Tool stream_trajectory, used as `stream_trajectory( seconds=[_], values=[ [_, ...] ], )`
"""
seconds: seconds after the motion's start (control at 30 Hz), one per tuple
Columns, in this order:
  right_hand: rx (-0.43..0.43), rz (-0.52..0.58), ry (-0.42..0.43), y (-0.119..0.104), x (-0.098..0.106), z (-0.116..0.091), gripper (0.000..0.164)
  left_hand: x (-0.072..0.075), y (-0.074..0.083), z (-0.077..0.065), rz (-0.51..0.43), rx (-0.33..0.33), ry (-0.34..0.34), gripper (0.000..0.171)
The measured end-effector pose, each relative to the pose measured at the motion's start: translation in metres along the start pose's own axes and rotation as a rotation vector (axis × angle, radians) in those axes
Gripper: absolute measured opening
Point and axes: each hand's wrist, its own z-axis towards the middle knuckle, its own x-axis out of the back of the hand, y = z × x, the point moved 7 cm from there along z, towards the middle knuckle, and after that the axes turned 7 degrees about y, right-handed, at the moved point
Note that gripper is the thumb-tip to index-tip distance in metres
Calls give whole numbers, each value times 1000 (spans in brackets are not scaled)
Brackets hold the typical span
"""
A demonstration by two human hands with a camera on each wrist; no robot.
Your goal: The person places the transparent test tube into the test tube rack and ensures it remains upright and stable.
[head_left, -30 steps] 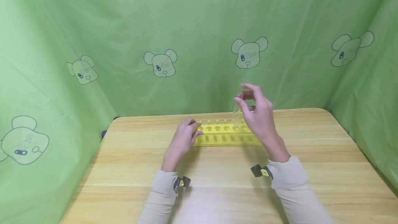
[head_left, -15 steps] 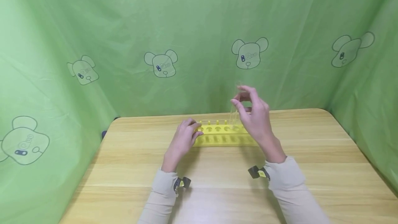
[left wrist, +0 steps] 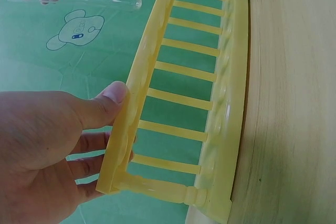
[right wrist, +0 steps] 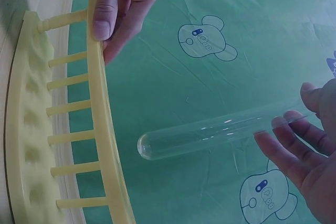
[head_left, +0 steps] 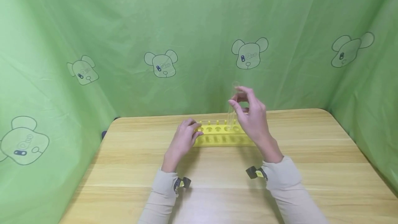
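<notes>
A yellow test tube rack (head_left: 214,140) with holes along its top and a row of pegs stands on the table. My left hand (head_left: 183,136) grips its left end, the thumb in front of the top bar and fingers behind, as the left wrist view shows. Between thumb and fingertips my right hand (head_left: 255,117) pinches a clear glass test tube (right wrist: 199,135) near its upper end. The tube hangs nearly upright above the rack's right half. Its rounded bottom (right wrist: 148,146) is apart from the top bar (right wrist: 105,124) in the right wrist view. The tube looks see-through, with nothing visible inside.
The rack stands near the far edge of a light wooden table (head_left: 217,175). Green cloth (head_left: 199,27) with bear-head outlines hangs behind and on both sides. A small dark fitting (head_left: 104,133) shows at the table's back left corner.
My right hand has moved a little left and slightly down with the test tube, which now stands more upright. The left hand and rack have stayed in place.
</notes>
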Motion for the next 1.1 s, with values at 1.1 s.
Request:
stream_trajectory(
  seconds=[1.1],
  values=[
    [-15, 19, 14, 8, -12, -9, 44, -2, -3, -1, 6, 34, -20, 33]
  ],
)
